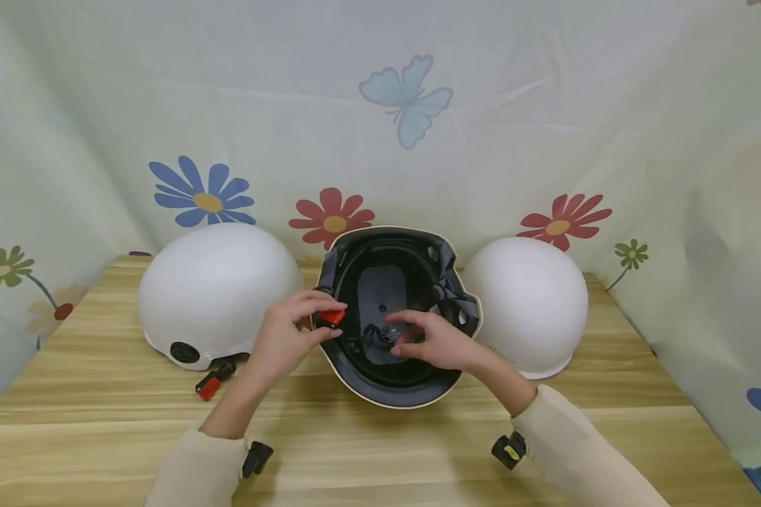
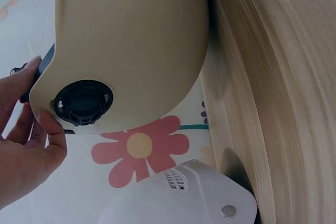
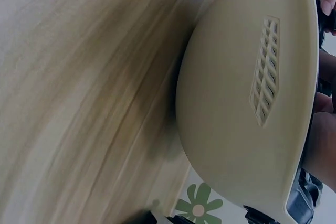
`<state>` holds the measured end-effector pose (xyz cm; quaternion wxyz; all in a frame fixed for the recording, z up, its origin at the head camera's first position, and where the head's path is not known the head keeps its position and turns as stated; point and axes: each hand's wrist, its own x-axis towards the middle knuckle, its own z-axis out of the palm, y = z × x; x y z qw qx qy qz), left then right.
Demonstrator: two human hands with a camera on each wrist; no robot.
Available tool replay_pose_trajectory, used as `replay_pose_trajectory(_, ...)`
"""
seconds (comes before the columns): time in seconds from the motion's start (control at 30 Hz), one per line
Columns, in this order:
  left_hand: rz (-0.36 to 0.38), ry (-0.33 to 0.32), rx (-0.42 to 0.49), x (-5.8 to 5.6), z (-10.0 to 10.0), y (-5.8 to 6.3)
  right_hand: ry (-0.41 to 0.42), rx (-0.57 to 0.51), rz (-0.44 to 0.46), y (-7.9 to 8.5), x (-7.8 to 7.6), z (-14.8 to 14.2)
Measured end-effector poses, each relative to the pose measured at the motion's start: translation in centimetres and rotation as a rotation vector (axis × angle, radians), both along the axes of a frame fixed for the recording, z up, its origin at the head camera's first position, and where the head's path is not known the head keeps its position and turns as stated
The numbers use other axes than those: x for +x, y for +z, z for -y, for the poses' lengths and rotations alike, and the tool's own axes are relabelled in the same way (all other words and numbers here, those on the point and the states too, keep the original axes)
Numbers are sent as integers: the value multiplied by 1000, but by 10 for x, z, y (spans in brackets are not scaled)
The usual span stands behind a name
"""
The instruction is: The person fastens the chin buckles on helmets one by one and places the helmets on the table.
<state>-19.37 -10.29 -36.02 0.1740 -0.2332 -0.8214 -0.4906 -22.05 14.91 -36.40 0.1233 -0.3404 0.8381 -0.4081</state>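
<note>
An upturned cream helmet [image 1: 387,405] stands in the middle of the table, its black padded inside facing up. At its left rim, my left hand [image 1: 288,334] pinches a red and black strap buckle [image 1: 332,317] between thumb and fingers. My right hand [image 1: 437,341] reaches in over the helmet's right rim. Its thumb and fingers are apart, near dark straps [image 1: 375,335] lying inside; no held thing shows between them. In the left wrist view, the left hand [image 2: 26,135] is at the rim beside a round black dial [image 2: 84,102]. The right wrist view mostly hides the right fingers behind the shell.
A white helmet [image 1: 218,289] sits dome-up on the left, with another red and black buckle [image 1: 209,386] on the table before it. A second white helmet [image 1: 529,303] stands close on the right. Behind them hangs a flowered curtain [image 1: 545,127]. The table [image 1: 380,465] is wood-grained.
</note>
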Motion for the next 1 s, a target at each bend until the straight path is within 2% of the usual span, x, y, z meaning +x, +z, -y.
replay_pose_trajectory(0.33, -44, -16, -33, 4, -2, 2, 32, 93, -9, -5, 0, 3)
replay_pose_trajectory(0.6, -14, -18, -30, 3, -1, 6, 17, 82, -61, 0, -2, 0)
replay_pose_trajectory(0.83, -11, -26, -43, 2, -1, 7, 15, 119, -107, 0, -2, 1)
replay_pose_trajectory(1.0, -12, -25, -53, 2, -1, 7, 52, 155, -81, 0, -2, 2)
